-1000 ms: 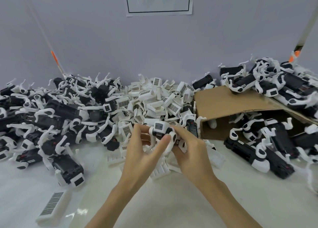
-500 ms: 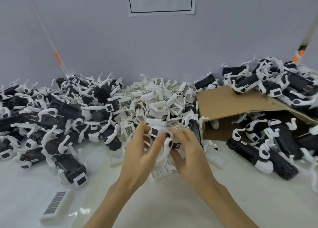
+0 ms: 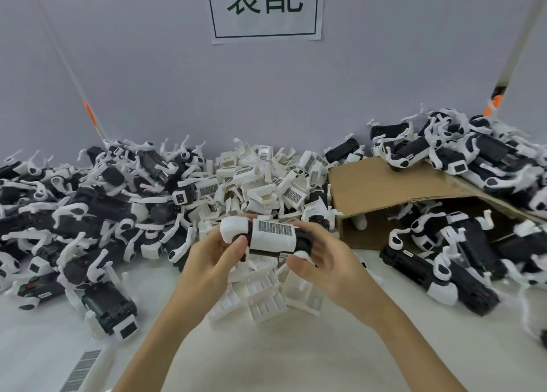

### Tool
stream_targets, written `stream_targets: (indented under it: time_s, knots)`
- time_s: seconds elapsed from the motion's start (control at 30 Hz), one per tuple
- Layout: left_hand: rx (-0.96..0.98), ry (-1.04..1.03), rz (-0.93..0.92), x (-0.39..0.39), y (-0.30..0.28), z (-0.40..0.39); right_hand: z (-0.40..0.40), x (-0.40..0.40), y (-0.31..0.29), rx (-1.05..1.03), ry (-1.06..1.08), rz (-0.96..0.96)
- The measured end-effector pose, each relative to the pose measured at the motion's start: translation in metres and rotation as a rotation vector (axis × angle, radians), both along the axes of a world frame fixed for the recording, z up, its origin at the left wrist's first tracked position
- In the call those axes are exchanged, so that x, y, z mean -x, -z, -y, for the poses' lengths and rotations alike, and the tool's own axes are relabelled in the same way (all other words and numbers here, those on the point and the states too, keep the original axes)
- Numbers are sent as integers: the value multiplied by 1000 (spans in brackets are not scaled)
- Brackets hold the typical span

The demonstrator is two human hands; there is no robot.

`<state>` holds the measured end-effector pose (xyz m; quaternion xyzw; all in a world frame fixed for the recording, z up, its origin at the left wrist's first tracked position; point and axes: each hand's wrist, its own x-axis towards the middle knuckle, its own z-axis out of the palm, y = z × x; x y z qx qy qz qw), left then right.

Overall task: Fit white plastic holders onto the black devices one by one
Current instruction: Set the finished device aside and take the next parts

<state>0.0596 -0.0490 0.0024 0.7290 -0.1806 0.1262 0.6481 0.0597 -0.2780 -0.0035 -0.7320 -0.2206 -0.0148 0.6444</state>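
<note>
A: Hands?

B: Both up over the middle of the tabletop [image 3: 296,362], near its front half. Left hand [image 3: 207,261] grips the left end of a black device [image 3: 303,239], fingers curled behind it, thumb on its white end cap. Right hand [image 3: 328,261] grips the right end, thumb across the front.

A: The holder?

B: White plastic holder [image 3: 272,237] sits around the middle of that device, vented label side facing up. Looks seated, but I can't tell if it's fully snapped on.

A: What's under the hands?

B: A few loose white holders [image 3: 260,300] lying on the tabletop, touching each other.

A: Rest, quick.

B: Holder pile [image 3: 266,181] at the middle of the back edge against the wall. Left pile of black devices [image 3: 88,214] with white arms runs from the back edge to the left edge. Cardboard sheet [image 3: 379,190] bent like a tent toward the right back, devices on top of it and under it. Right pile [image 3: 461,252] spreads to the right edge. One barcode-labelled holder [image 3: 81,371] sits alone at the front left corner. Paper sign [image 3: 266,6] on the wall, top center.
</note>
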Motion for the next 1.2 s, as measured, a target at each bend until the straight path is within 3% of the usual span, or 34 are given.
stream_targets:
  time_s: [0.13, 0.23, 0.3, 0.43, 0.53, 0.6, 0.7, 0.87, 0.93, 1.07, 1.2]
  knots:
    - [-68, -48, 7, 7, 4, 6, 3, 2, -9, 29, 81, -12]
    - [-69, -24, -27, -14, 2, 4, 12, -7, -22, -75, 153, -94]
    - [-5, 102, -126, -31, 11, -9, 25, -19, -38, -293, 155, -230]
    - [-75, -177, -60, -6, 4, 9, 79, -64, -87, -933, 141, -346]
    - [-119, -194, -36, -4, 18, 6, 122, -93, -125, -1181, 56, -369]
    - [-180, -192, -48, -11, 20, 10, 132, -98, -130, -1021, 35, -410]
    - [-243, -160, -28, -11, 25, 15, 115, -94, -104, -560, 103, -366]
    - [-344, -140, 10, -11, 26, 17, 61, -72, -35, 68, 422, -59]
    - [-382, -131, 29, -10, 27, 17, 49, -63, -16, 182, 561, 120]
    - [-447, -105, 61, -11, 29, 18, 37, -47, 11, 262, 642, 323]
    - [-515, -109, 112, -10, 31, 21, 31, -42, 20, 407, 708, 415]
